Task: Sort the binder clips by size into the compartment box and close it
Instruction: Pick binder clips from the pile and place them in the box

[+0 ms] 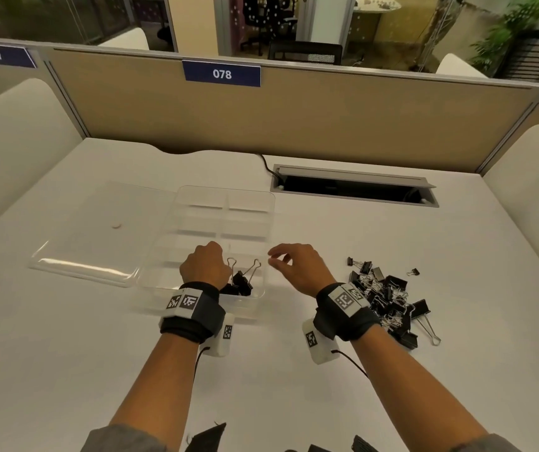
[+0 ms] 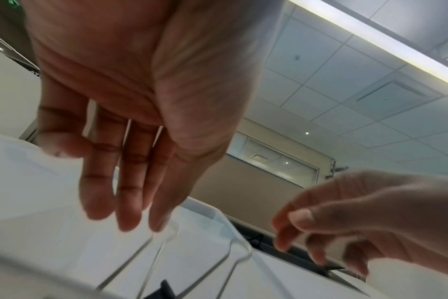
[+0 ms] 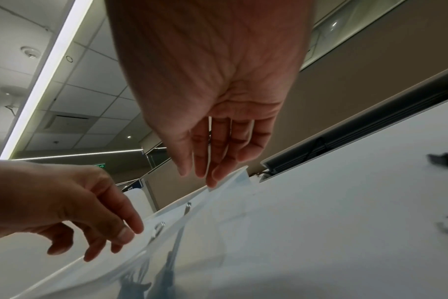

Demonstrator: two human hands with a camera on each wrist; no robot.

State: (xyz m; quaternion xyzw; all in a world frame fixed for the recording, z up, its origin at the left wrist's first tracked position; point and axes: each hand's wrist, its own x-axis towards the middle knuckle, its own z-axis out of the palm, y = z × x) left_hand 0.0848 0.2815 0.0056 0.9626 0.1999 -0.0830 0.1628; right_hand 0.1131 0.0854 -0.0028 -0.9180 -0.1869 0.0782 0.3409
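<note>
A clear compartment box (image 1: 203, 224) sits mid-table, its lid (image 1: 92, 236) lying flat to the left. Large black binder clips (image 1: 241, 282) lie in its near right compartment; the other compartments look empty. My left hand (image 1: 207, 263) hovers over the box's near part, fingers (image 2: 120, 202) straight and empty. My right hand (image 1: 276, 258) hangs just off the box's right rim (image 3: 225, 180), fingers (image 3: 200, 161) relaxed, holding nothing. A mixed pile of black binder clips (image 1: 388, 305) lies on the table right of my right wrist.
One small clip (image 1: 413, 272) lies apart beyond the pile. A recessed cable port (image 1: 353, 187) with a black cord opens at the back right. A tan partition (image 1: 294, 119) closes off the table's far edge. Dark fabric scraps (image 1: 206, 435) lie near the front edge.
</note>
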